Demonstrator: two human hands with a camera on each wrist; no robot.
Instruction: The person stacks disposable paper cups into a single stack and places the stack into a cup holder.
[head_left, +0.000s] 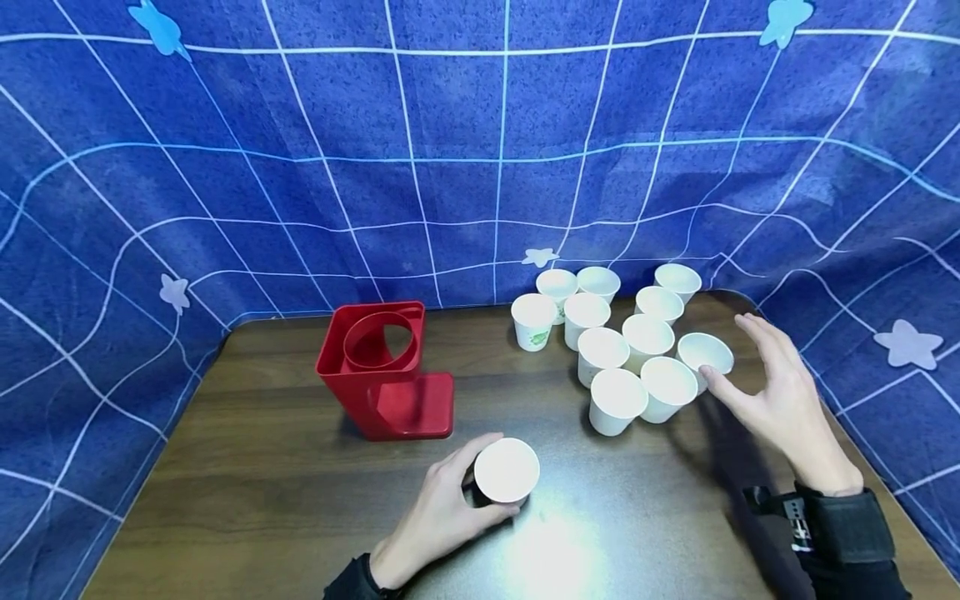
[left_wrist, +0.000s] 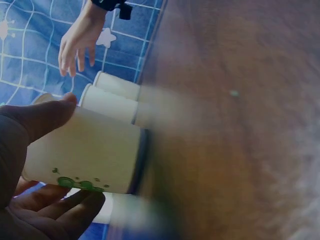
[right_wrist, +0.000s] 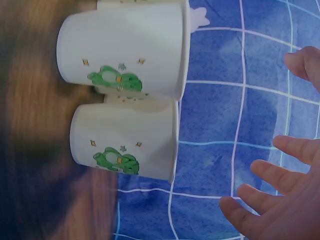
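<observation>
Left hand curled round paper cup; right hand (empty, fingers spread) near clustered cups

Brown wood-grain table, red stand towards the left, white cups clustered upright towards the right

In left wrist view, gripped cup partly hidden, tabletop blurry.

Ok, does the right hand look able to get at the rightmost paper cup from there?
Most likely yes: the right hand is empty, fingers spread, right beside the rightmost paper cup, and nothing visible stands between them.
</observation>
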